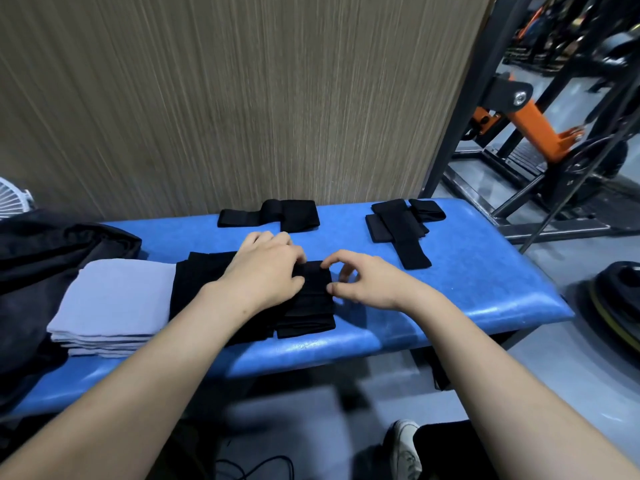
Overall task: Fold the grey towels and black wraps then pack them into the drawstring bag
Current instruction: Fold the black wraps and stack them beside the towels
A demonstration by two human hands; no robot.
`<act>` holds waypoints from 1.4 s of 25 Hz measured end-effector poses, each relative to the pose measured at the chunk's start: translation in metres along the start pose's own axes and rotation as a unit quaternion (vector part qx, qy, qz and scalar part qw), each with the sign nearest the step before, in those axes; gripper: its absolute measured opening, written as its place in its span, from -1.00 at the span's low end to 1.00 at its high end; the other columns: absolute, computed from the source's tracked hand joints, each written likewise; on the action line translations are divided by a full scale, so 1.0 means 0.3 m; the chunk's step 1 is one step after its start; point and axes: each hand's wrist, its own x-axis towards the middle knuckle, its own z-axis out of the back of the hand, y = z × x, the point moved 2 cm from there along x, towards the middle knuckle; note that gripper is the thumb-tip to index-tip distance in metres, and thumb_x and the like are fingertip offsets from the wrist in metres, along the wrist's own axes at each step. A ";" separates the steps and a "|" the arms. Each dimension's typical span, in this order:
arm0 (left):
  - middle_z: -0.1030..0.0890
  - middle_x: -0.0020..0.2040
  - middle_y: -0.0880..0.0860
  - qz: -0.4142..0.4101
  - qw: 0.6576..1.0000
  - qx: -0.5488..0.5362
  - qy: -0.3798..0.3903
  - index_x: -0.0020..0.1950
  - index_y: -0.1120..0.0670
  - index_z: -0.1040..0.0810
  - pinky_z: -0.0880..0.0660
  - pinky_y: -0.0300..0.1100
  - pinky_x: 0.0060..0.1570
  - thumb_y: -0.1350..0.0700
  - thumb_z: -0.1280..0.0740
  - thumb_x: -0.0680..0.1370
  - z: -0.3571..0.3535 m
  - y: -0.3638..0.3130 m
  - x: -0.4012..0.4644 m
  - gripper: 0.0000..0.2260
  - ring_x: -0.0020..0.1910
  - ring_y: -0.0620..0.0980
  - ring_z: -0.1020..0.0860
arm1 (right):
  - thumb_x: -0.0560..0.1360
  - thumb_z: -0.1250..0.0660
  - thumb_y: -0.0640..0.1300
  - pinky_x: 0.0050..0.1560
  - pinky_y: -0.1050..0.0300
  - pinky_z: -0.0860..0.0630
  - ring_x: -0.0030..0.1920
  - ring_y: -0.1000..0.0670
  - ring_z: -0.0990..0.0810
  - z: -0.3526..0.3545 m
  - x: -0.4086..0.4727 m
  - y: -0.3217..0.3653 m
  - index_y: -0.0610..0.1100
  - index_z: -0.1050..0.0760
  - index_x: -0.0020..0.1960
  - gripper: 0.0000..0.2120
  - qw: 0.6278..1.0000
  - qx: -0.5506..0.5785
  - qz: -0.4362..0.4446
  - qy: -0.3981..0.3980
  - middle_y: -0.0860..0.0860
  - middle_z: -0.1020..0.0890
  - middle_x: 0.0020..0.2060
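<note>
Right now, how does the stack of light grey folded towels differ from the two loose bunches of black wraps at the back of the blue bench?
The stack of light grey folded towels is pale; the black wraps at the back are dark.
The towels lie squared in neat layers; the back wraps sprawl with their strips crossing, unfolded.
The towels sit at the near left, beside the folded black pile under the hands; the back wraps lie far from the hands.
Both rest on the blue padded bench, untouched.
</note>
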 end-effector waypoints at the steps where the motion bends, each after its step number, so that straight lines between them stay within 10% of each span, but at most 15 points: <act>1: -0.46 0.20 -0.09 0.005 1.000 -0.011 -0.006 0.32 -0.13 -0.49 -0.11 -0.12 0.41 -0.10 -0.25 0.58 0.011 0.007 0.017 -0.69 0.26 -0.02 -0.36 | 0.52 -0.38 0.09 -0.06 0.13 -0.51 -0.24 0.13 -0.55 0.018 0.002 -0.010 0.15 -0.48 0.21 -0.73 0.999 -0.040 -0.006 -0.017 0.04 -0.64 -0.10; 10: -0.46 0.22 0.00 0.005 0.985 0.173 0.004 0.36 -0.10 -0.42 -0.34 -0.07 0.23 -0.17 -0.32 0.52 0.111 0.220 0.312 -0.56 0.23 0.04 -0.44 | 0.51 -0.27 0.19 0.05 0.04 -0.49 0.13 -0.04 -0.54 0.081 0.258 -0.075 0.13 -0.38 0.34 -0.58 0.969 -0.230 -0.015 -0.091 0.05 -0.53 0.10; 22: -0.46 0.29 -0.02 -0.007 0.990 0.130 0.059 0.46 -0.12 -0.29 -0.32 -0.04 0.25 -0.37 -0.38 0.38 -0.030 0.312 0.543 -0.26 0.31 0.04 -0.41 | 0.48 -0.23 0.33 0.26 -0.07 -0.35 0.27 -0.17 -0.42 0.085 0.606 -0.066 0.14 -0.31 0.43 -0.42 0.956 -0.277 0.008 -0.093 -0.10 -0.50 0.20; 35: -0.40 0.05 -0.07 0.011 0.995 -0.051 0.082 0.23 -0.09 -0.51 -0.30 -0.03 0.26 -0.05 -0.53 0.40 -0.066 0.278 0.541 -0.56 0.24 0.02 -0.43 | 0.32 -0.58 -0.11 0.13 0.17 -0.43 0.15 -0.01 -0.46 0.040 0.636 -0.080 0.09 -0.48 0.25 -0.45 0.994 0.045 -0.003 -0.096 -0.03 -0.45 0.17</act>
